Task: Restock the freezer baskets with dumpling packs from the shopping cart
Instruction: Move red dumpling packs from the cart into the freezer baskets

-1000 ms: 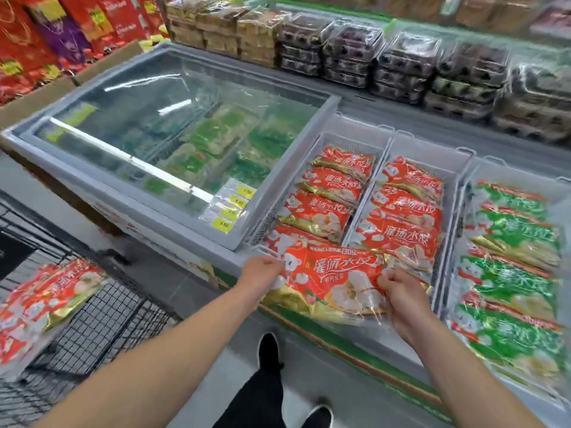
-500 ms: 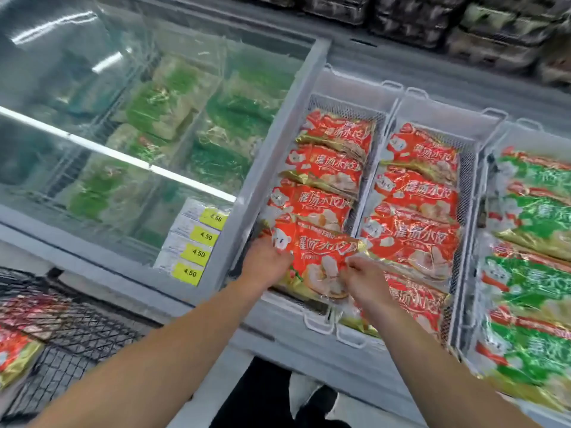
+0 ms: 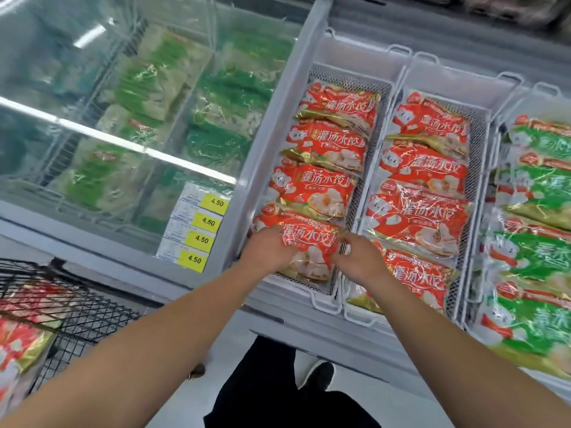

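Note:
A red dumpling pack [image 3: 309, 242] lies at the near end of the left freezer basket [image 3: 327, 291], overlapping the row of red packs [image 3: 327, 143] behind it. My left hand [image 3: 267, 250] grips its left edge and my right hand [image 3: 360, 257] grips its right edge. Part of the pack is hidden under my fingers. The black wire shopping cart [image 3: 77, 307] stands at the lower left, with more red packs [image 3: 21, 341] inside it.
A second basket [image 3: 482, 125] of red packs sits to the right, then a basket of green packs [image 3: 537, 242]. To the left is a closed glass freezer lid [image 3: 123, 118] over green packs, with yellow 4.50 price tags [image 3: 204, 230]. My shoes [image 3: 318, 375] show on the floor below.
Both hands carried the red pack from over the freezer's front edge forward and down into the near end of the left basket. The view has closed in on the freezer.

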A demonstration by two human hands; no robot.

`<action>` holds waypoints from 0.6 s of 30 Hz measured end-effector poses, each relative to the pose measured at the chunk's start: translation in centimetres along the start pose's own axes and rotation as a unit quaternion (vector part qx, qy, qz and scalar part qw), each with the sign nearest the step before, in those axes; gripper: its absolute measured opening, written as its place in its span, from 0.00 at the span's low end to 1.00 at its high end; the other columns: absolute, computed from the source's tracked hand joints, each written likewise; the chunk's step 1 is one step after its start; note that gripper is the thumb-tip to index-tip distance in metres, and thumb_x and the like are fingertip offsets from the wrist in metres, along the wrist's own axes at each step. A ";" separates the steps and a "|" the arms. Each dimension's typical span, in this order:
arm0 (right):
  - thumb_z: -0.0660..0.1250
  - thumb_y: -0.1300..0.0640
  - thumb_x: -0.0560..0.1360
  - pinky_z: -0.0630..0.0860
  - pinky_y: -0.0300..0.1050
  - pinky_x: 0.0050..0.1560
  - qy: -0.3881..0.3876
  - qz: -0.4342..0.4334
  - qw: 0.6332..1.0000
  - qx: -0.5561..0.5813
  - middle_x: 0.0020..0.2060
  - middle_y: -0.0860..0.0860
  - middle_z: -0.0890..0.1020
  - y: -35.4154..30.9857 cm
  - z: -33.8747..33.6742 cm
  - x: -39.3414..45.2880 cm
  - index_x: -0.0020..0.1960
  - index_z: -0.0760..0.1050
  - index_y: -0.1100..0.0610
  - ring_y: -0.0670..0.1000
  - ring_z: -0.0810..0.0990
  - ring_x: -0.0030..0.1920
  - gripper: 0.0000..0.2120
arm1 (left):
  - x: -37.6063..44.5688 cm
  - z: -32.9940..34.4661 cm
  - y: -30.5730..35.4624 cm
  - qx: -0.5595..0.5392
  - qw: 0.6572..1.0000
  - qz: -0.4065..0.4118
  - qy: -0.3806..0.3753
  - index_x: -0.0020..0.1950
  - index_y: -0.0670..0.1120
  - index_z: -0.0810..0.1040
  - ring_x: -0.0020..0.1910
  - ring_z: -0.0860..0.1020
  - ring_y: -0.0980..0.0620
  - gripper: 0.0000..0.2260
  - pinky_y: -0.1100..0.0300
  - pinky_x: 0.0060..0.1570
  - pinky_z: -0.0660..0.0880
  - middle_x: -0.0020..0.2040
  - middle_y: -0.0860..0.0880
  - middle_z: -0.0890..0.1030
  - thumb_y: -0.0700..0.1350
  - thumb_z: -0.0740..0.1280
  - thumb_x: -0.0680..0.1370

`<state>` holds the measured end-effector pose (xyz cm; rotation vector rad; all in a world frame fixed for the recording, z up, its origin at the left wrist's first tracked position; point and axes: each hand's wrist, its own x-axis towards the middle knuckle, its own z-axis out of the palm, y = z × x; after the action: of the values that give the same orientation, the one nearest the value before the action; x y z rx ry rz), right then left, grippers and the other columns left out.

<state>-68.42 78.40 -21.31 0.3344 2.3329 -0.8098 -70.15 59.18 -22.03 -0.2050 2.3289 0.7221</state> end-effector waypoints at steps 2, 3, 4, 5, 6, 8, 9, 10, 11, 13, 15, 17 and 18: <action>0.68 0.54 0.77 0.73 0.45 0.49 0.011 -0.020 1.000 -0.018 0.59 0.58 0.80 0.3 -0.2 -1.0 0.63 0.76 0.57 0.59 0.79 0.57 0.16 | -0.9 0.0 -0.2 -0.001 1.000 0.006 0.004 0.66 0.46 0.76 0.60 0.78 0.44 0.19 0.59 0.52 0.71 0.62 0.46 0.81 0.52 0.67 0.78; 0.67 0.53 0.77 0.73 0.46 0.52 0.018 -0.027 0.999 -0.025 0.61 0.58 0.79 0.5 -0.3 -1.8 0.65 0.75 0.56 0.59 0.78 0.59 0.18 | -1.8 -0.1 -0.2 -0.003 1.000 0.009 0.008 0.68 0.47 0.76 0.61 0.78 0.45 0.20 0.57 0.55 0.72 0.63 0.46 0.80 0.53 0.67 0.77; 0.67 0.53 0.77 0.72 0.46 0.55 0.026 -0.034 0.999 -0.030 0.62 0.58 0.78 0.5 -0.4 -2.5 0.67 0.74 0.55 0.59 0.77 0.61 0.19 | -2.5 -0.1 -0.3 -0.005 1.000 0.015 0.016 0.68 0.47 0.76 0.62 0.77 0.45 0.21 0.57 0.57 0.72 0.64 0.47 0.80 0.53 0.67 0.77; 0.67 0.53 0.78 0.72 0.46 0.56 0.033 -0.041 0.998 -0.035 0.63 0.58 0.77 0.7 -0.4 -3.3 0.68 0.73 0.55 0.59 0.76 0.62 0.20 | -3.4 -0.1 -0.3 -0.009 0.999 0.022 0.025 0.68 0.47 0.76 0.62 0.78 0.46 0.21 0.57 0.58 0.72 0.64 0.47 0.80 0.53 0.67 0.78; 0.66 0.52 0.78 0.72 0.46 0.56 0.042 -0.055 0.997 -0.043 0.64 0.57 0.77 0.9 -0.3 -4.5 0.69 0.73 0.55 0.59 0.76 0.62 0.20 | -4.8 0.1 -0.4 -0.016 0.998 0.035 0.040 0.68 0.47 0.77 0.61 0.78 0.46 0.20 0.58 0.57 0.71 0.64 0.48 0.80 0.53 0.68 0.78; 0.66 0.50 0.77 0.72 0.46 0.56 0.058 -0.087 0.992 -0.066 0.65 0.56 0.77 1.2 0.1 -6.6 0.70 0.72 0.55 0.57 0.76 0.63 0.22 | -7.4 0.7 -0.7 -0.037 0.996 0.051 0.070 0.67 0.48 0.77 0.60 0.79 0.48 0.18 0.61 0.54 0.70 0.63 0.48 0.81 0.51 0.69 0.78; 0.66 0.50 0.77 0.72 0.46 0.56 0.065 -0.101 0.990 -0.073 0.65 0.55 0.77 1.3 0.3 -7.4 0.69 0.73 0.56 0.57 0.76 0.63 0.23 | -8.7 0.8 -0.8 -0.051 0.994 0.055 0.085 0.68 0.48 0.77 0.60 0.79 0.48 0.19 0.61 0.55 0.70 0.63 0.48 0.81 0.50 0.69 0.78; 0.67 0.50 0.76 0.72 0.46 0.56 0.071 -0.119 0.987 -0.076 0.64 0.55 0.78 1.4 0.7 -8.5 0.69 0.73 0.56 0.56 0.76 0.62 0.23 | -10.1 1.1 -1.1 -0.064 0.991 0.059 0.105 0.68 0.47 0.77 0.61 0.79 0.48 0.20 0.60 0.58 0.72 0.63 0.48 0.81 0.50 0.70 0.77; 0.68 0.51 0.76 0.72 0.45 0.56 0.074 -0.138 0.984 -0.079 0.64 0.55 0.78 1.5 1.1 -9.8 0.69 0.73 0.56 0.56 0.77 0.62 0.23 | -11.9 1.5 -1.6 -0.073 0.988 0.059 0.125 0.68 0.47 0.78 0.62 0.79 0.48 0.22 0.58 0.62 0.73 0.64 0.48 0.81 0.51 0.70 0.75; 0.69 0.52 0.75 0.72 0.45 0.58 0.074 -0.167 0.980 -0.085 0.66 0.56 0.76 1.6 2.1 -12.4 0.70 0.72 0.55 0.57 0.76 0.63 0.24 | -15.3 2.3 -2.6 -0.086 0.982 0.055 0.161 0.68 0.49 0.78 0.62 0.79 0.48 0.25 0.54 0.64 0.73 0.64 0.48 0.81 0.54 0.68 0.71; 0.69 0.53 0.74 0.72 0.46 0.61 0.073 -0.193 0.975 -0.086 0.67 0.55 0.74 1.5 3.2 -15.1 0.71 0.71 0.54 0.56 0.75 0.64 0.26 | -18.8 2.9 -3.8 -0.099 0.976 0.045 0.189 0.68 0.50 0.78 0.61 0.78 0.49 0.25 0.56 0.64 0.72 0.64 0.50 0.81 0.54 0.68 0.72; 0.69 0.52 0.73 0.71 0.47 0.63 0.069 -0.216 0.969 -0.097 0.68 0.55 0.74 1.1 4.2 -17.1 0.71 0.70 0.54 0.55 0.74 0.65 0.27 | -21.5 3.4 -5.2 -0.106 0.972 0.032 0.208 0.69 0.49 0.77 0.62 0.78 0.50 0.21 0.59 0.63 0.71 0.64 0.51 0.80 0.49 0.70 0.76; 0.69 0.52 0.74 0.70 0.46 0.63 0.066 -0.236 0.964 -0.107 0.67 0.54 0.74 0.8 5.1 -18.4 0.71 0.71 0.54 0.55 0.74 0.65 0.27 | -23.3 3.7 -6.3 -0.108 0.969 0.024 0.222 0.69 0.49 0.77 0.62 0.78 0.51 0.20 0.59 0.63 0.71 0.65 0.51 0.80 0.47 0.70 0.76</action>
<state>-51.49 75.33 -12.89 -0.2838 2.6389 -0.7544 -48.36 54.82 -11.86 -0.4485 2.6786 1.0425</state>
